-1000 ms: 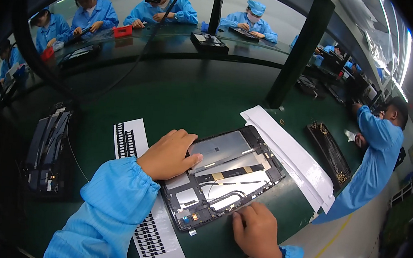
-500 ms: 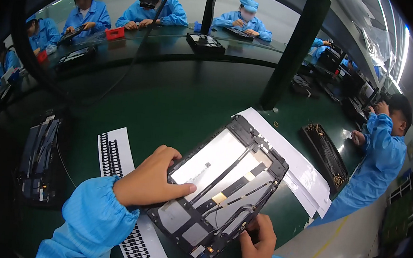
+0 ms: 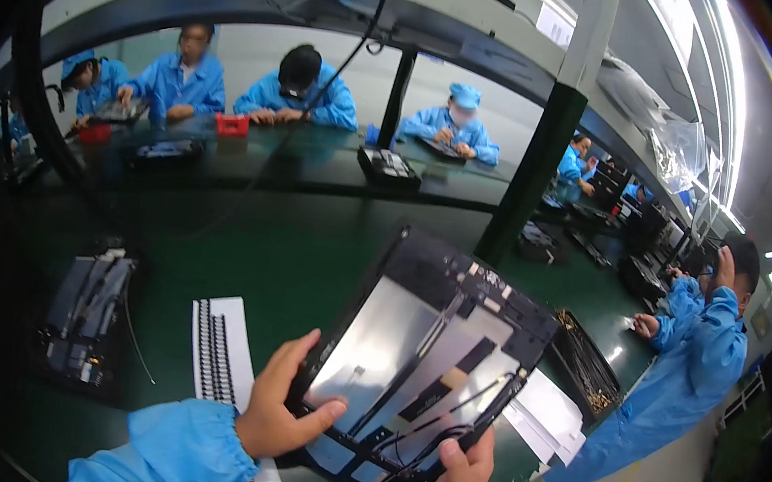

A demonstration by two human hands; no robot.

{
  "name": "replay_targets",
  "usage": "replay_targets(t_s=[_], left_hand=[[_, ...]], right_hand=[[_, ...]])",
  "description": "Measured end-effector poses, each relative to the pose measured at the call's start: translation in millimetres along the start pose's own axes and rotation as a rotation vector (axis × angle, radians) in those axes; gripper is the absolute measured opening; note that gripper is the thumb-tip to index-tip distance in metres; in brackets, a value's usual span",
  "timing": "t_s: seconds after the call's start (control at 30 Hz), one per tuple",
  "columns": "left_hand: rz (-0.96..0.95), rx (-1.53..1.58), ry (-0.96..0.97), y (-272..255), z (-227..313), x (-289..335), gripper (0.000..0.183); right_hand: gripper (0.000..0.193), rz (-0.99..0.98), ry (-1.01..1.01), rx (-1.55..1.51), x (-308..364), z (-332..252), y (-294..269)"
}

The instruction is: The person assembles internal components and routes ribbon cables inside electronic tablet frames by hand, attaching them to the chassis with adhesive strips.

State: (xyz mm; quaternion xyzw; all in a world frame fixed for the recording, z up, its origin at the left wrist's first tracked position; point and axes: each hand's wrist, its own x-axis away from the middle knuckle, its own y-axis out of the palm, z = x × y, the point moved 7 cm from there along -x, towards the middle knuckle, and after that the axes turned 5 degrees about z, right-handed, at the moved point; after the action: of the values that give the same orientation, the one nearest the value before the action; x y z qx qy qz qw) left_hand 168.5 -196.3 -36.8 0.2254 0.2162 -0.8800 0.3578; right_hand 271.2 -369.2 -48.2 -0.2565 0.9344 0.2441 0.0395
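An opened tablet (image 3: 434, 374) with a black frame, silver inner plates and dark cables is tilted up between my two hands. My left hand (image 3: 284, 407) is closed around its left edge, thumb lying on a silver plate. At the lower right edge my right hand (image 3: 462, 477) grips the frame, its thumb on the front. Just behind my left hand, partly covered by my sleeve, lies a white sheet (image 3: 244, 339) with rows of small black pieces. Loose white papers (image 3: 550, 416) lie right of the tablet, partly hidden by it.
A second opened tablet (image 3: 75, 333) lies at the left, a thin wire beside it. A black tray (image 3: 582, 359) of thin cables sits at the right, near a co-worker in blue (image 3: 704, 333). A dark post (image 3: 534, 171) rises behind the tablet. Several co-workers sit across the bench.
The tablet has been lifted and tipped more upright toward me, with both hands still on it. My view has tilted up, showing more of the shelf above the bench.
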Motion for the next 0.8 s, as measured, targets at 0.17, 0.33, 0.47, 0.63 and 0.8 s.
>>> replay_targets(t_s=[0.17,0.33,0.47,0.63,0.8], left_hand=[[0.053,-0.041,0.133,0,-2,20,0.077],[0.016,0.053,0.016,-3,2,27,0.078],[-0.042,-0.028,0.049,-3,6,31,0.078],[-0.002,-0.168,0.117,-3,11,22,0.080],[0.085,0.084,-0.183,-10,13,10,0.076]], right_hand=[[0.050,-0.061,-0.233,0.120,-11,-15,17],[0.058,-0.204,-0.175,0.239,-10,-6,18],[0.064,-0.325,-0.251,0.358,-4,4,13],[0.063,-0.307,-0.281,0.217,-2,2,14],[0.054,-0.248,0.079,-0.170,-30,5,28]])
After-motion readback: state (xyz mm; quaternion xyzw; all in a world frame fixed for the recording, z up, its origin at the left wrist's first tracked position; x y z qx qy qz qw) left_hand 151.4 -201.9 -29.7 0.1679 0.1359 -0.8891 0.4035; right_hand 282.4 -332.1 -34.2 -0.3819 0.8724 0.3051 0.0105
